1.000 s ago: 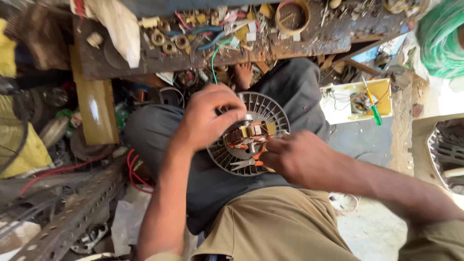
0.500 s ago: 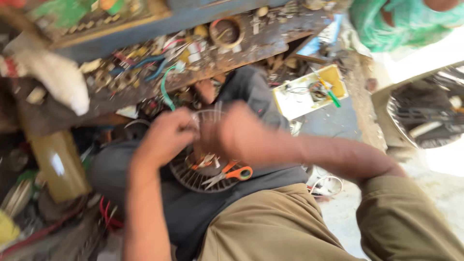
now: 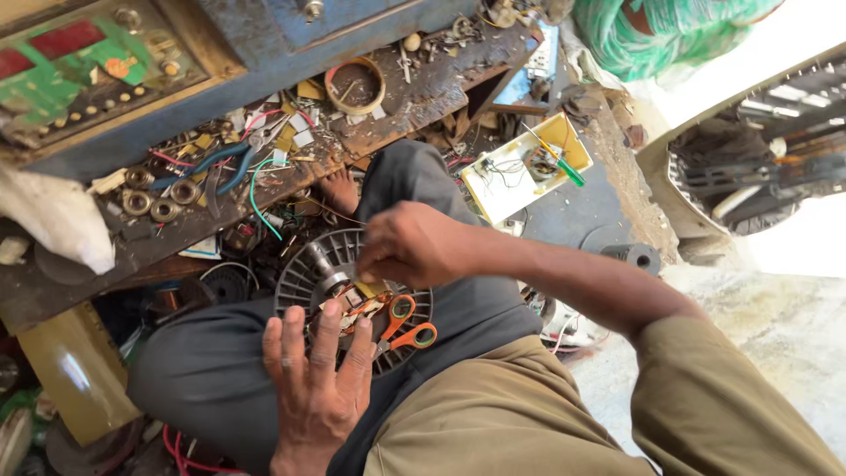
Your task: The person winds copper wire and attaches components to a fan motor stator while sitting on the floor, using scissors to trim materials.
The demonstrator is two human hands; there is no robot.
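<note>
Your left hand [image 3: 315,379] lies flat with its fingers spread wide, palm down at the lower centre of the frame, fingertips resting on the near rim of the round grey finned motor disc with copper windings [image 3: 304,273], which sits on your lap at the middle of the frame. It grips nothing; it only presses against the disc. Your right hand [image 3: 407,245] reaches in from the right and is curled narrow, fingertips pinched together over the middle of the disc (what they pinch is hidden under the knuckles, so you cannot tell whether anything is held). Just below that hand a pair of orange-handled scissors [image 3: 407,328] lies on the disc, handles toward the lower right and touching neither hand. Beyond the disc, across the upper left, runs a rusty dark workbench edge [image 3: 423,97] crowded with metal bearing rings [image 3: 148,196], loose coloured wires and a round open tin [image 3: 355,85], close behind the far rim of the disc. To the upper right a shallow yellow and white tray [image 3: 502,181] with a green-handled screwdriver [image 3: 564,167] sits well apart from your hands. The open room lies at the right, over the pale concrete floor [image 3: 784,335], beside your khaki-clad knee [image 3: 723,405].
</note>
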